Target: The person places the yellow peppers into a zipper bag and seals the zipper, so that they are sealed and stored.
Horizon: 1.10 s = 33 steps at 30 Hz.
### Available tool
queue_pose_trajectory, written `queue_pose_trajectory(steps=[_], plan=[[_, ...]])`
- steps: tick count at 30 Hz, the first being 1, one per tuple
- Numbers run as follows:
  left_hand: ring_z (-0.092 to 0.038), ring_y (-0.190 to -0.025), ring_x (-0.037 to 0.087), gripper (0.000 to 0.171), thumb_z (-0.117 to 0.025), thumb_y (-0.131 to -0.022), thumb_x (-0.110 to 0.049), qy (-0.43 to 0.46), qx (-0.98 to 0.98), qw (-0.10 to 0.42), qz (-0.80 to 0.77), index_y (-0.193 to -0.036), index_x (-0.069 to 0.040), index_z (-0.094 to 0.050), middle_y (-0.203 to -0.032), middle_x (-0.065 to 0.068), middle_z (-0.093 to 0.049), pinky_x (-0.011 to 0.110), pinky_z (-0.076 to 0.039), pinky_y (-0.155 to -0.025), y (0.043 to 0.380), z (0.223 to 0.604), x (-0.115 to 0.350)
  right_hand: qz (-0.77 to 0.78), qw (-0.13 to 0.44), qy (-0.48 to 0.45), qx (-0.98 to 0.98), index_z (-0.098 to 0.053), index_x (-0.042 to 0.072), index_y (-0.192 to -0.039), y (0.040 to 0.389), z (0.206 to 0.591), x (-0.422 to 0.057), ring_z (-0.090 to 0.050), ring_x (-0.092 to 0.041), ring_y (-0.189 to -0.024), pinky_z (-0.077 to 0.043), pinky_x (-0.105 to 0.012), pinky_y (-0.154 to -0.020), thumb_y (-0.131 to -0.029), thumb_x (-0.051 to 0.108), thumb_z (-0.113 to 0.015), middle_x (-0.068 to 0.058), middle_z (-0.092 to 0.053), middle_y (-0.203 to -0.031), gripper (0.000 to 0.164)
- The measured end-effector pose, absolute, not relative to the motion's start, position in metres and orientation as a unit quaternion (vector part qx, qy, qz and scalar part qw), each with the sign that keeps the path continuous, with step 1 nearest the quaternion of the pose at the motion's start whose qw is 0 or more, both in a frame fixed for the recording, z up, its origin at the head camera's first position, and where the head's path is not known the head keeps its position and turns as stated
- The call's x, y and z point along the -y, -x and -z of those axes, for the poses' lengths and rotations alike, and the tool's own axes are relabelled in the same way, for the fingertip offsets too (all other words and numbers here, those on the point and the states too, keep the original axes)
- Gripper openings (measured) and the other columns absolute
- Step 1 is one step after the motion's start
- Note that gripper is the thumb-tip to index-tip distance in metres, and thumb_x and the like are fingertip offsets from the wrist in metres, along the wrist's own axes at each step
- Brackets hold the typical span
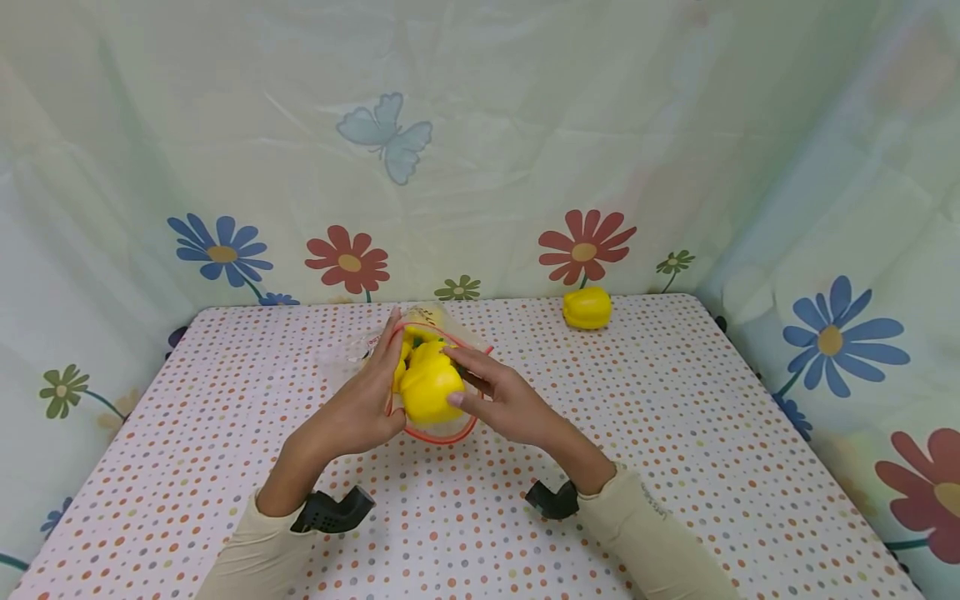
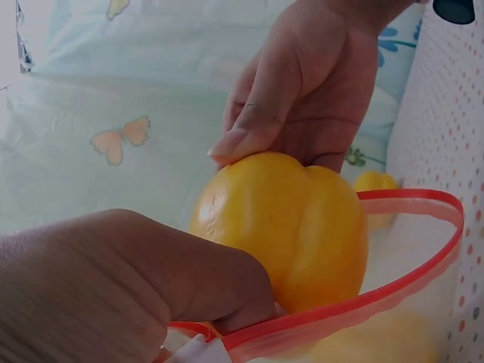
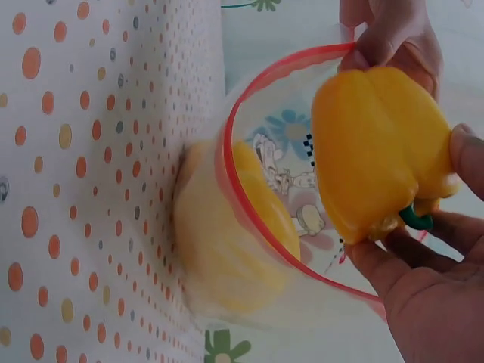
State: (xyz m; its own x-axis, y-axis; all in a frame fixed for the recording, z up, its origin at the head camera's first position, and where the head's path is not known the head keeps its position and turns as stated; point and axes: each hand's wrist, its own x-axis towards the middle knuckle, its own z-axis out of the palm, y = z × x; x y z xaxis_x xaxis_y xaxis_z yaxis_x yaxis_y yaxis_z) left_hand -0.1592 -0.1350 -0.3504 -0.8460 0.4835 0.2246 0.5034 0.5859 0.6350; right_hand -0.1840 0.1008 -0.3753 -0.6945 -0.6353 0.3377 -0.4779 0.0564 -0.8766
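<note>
My right hand (image 1: 517,404) holds a yellow bell pepper (image 1: 429,390) between thumb and fingers at the mouth of a clear plastic bag with a red rim (image 1: 444,439). Its green stem (image 3: 416,218) faces the right palm. With my left hand (image 1: 367,408) I grip the left side of the rim, the thumb near the pepper and the fingers stretched along the bag's outside. More yellow peppers (image 3: 265,200) lie inside the bag, partly hidden by its cloudy film. Printed drawings (image 3: 283,170) show on the bag's wall.
Another yellow bell pepper (image 1: 587,308) lies at the table's back edge, right of the bag. A dotted cloth covers the table (image 1: 675,467). Flower-print curtains (image 1: 480,167) hang behind and at both sides. Each wrist carries a black camera mount (image 1: 333,510).
</note>
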Motion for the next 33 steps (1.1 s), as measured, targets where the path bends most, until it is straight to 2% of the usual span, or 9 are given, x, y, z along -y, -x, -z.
queue_pose_trajectory(steps=[4, 8, 12, 16, 21, 27, 33], plan=[[-0.005, -0.147, 0.027, 0.108, -0.066, -0.071, 0.013, 0.28, 0.892, 0.01, 0.355, -0.154, 0.0, 0.001, -0.16, -0.002, 0.02, 0.042, -0.037, -0.104, 0.1594, 0.3502, 0.1358, 0.566, 0.041, 0.379, -0.731, -0.034, 0.0, -0.149, 0.1847, 0.3776, -0.0955, -0.039, -0.022, -0.136, -0.034, -0.038, -0.108, -0.095, 0.004, -0.059, -0.014, -0.034, -0.152, 0.06], [-0.005, -0.147, 0.027, 0.107, -0.065, -0.071, 0.012, 0.268, 0.894, 0.015, 0.359, -0.155, -0.001, 0.001, -0.16, 0.0, 0.019, 0.043, -0.038, -0.104, 0.1589, 0.3478, 0.1403, 0.528, 0.007, 0.379, -0.759, -0.039, -0.001, -0.146, 0.1838, 0.3789, -0.0921, -0.045, -0.022, -0.13, -0.038, -0.038, -0.106, -0.094, 0.006, -0.062, -0.016, -0.04, -0.147, 0.058], [-0.005, -0.147, 0.027, 0.108, -0.064, -0.071, 0.012, 0.251, 0.895, 0.019, 0.369, -0.155, -0.004, 0.002, -0.16, -0.001, 0.018, 0.042, -0.047, -0.097, 0.1591, 0.3466, 0.1441, 0.49, -0.011, 0.374, -0.788, -0.045, 0.0, -0.143, 0.1822, 0.3791, -0.0908, -0.05, -0.02, -0.119, -0.044, -0.034, -0.1, -0.093, 0.009, -0.065, -0.01, -0.047, -0.141, 0.055], [-0.004, -0.147, 0.026, 0.108, -0.064, -0.072, 0.013, 0.257, 0.892, 0.013, 0.372, -0.155, -0.004, 0.003, -0.16, -0.004, 0.02, 0.04, -0.049, -0.094, 0.1594, 0.3467, 0.1435, 0.484, -0.017, 0.353, -0.8, -0.046, 0.001, -0.143, 0.1819, 0.3799, -0.0905, -0.051, -0.019, -0.113, -0.046, -0.033, -0.097, -0.092, 0.012, -0.066, -0.008, -0.05, -0.136, 0.056], [-0.001, -0.147, 0.023, 0.109, -0.065, -0.071, 0.013, 0.264, 0.891, 0.017, 0.37, -0.155, -0.003, 0.003, -0.16, -0.004, 0.02, 0.041, -0.041, -0.102, 0.1593, 0.3473, 0.1414, 0.497, -0.038, 0.324, -0.804, -0.048, -0.001, -0.14, 0.1827, 0.3804, -0.0909, -0.051, -0.023, -0.123, -0.043, -0.038, -0.101, -0.094, 0.009, -0.062, -0.013, -0.052, -0.136, 0.049], [0.0, -0.147, 0.022, 0.108, -0.066, -0.072, 0.011, 0.271, 0.891, 0.02, 0.364, -0.154, -0.002, 0.003, -0.16, -0.003, 0.021, 0.042, -0.033, -0.107, 0.1594, 0.3486, 0.141, 0.495, -0.062, 0.304, -0.812, -0.048, -0.002, -0.141, 0.1842, 0.3783, -0.0904, -0.045, -0.023, -0.131, -0.038, -0.041, -0.105, -0.096, 0.005, -0.059, -0.013, -0.05, -0.14, 0.047], [-0.001, -0.147, 0.021, 0.11, -0.066, -0.071, 0.011, 0.269, 0.893, 0.025, 0.361, -0.155, -0.004, 0.004, -0.159, -0.005, 0.021, 0.042, -0.031, -0.108, 0.1594, 0.3489, 0.1416, 0.507, -0.065, 0.28, -0.813, -0.047, 0.005, -0.143, 0.1825, 0.3712, -0.0938, -0.04, -0.024, -0.135, -0.037, -0.044, -0.105, -0.097, 0.006, -0.057, -0.009, -0.045, -0.145, 0.048]])
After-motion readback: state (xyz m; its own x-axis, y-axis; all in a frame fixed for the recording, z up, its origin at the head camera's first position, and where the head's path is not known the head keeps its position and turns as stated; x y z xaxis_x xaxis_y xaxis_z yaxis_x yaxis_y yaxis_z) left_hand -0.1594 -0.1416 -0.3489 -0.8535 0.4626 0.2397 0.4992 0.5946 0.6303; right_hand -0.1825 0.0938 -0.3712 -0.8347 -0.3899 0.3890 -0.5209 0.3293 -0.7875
